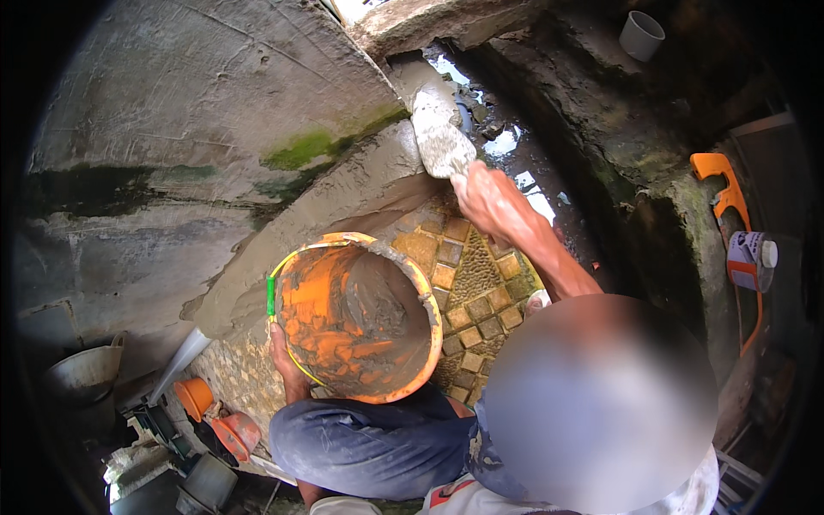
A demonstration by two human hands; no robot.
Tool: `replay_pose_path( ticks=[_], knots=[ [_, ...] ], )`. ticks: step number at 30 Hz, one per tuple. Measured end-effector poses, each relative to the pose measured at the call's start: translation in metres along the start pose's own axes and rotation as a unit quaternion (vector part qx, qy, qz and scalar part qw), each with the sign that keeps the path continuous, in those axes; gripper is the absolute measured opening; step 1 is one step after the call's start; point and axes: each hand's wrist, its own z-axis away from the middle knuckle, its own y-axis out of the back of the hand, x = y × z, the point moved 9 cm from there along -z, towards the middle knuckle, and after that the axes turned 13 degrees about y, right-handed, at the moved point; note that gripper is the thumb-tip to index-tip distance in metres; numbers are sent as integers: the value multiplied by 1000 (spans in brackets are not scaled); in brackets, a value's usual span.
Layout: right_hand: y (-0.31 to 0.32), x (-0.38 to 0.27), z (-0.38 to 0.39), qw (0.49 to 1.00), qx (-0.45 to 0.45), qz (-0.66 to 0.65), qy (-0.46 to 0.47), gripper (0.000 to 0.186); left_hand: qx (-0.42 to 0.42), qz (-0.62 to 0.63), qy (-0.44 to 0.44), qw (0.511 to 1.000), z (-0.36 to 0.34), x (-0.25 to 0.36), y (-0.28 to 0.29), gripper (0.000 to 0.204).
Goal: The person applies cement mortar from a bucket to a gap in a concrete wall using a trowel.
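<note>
My right hand (pixel 493 202) is closed around the handle of a trowel (pixel 444 142), whose blade is coated in pale grey mortar. The blade lies against the wet mortar strip (pixel 322 202) at the foot of the wall, near its far end. Closer to me, a large orange bucket (pixel 436 330) is tipped so that its mouth faces up and its inside shows, smeared with grey mortar (pixel 382 300). It has a yellow wire handle with a green grip (pixel 270 294). My left hand (pixel 287 360) grips the bucket at its left side, below the green grip; part of the fingers is hidden.
A wet channel (pixel 498 137) with rubble runs right of the mortar strip, beside a rough wall (pixel 206 94). Patterned tiles (pixel 472 300) cover the floor. On the right are a white cup (pixel 642 36), an orange-handled saw (pixel 730 197) and a bottle (pixel 748 260); small orange pots (pixel 195 397) stand lower left.
</note>
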Motion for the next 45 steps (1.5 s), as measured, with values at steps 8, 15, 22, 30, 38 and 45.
replay_pose_path(
  ticks=[8, 15, 22, 30, 38, 45],
  knots=[
    [-31, 17, 123, 984, 52, -171, -28, 37, 13, 33, -14, 999, 5, 3, -8, 61],
    [13, -34, 148, 979, 108, -79, 154, 27, 5, -30, -53, 998, 20, 26, -27, 56],
    [13, -91, 120, 947, -54, 161, 271, 24, -93, -170, -28, 981, 49, 88, -135, 42],
    [-49, -86, 93, 895, -110, 331, 277, 21, -171, -401, -32, 899, 51, 109, -197, 35],
    [-97, -88, 132, 835, -246, 334, 361, 31, -174, -335, -58, 924, 42, 105, -194, 32],
    [-102, -93, 130, 867, -305, 195, 343, 22, -152, -377, -93, 909, 48, 116, -213, 31]
  ],
)
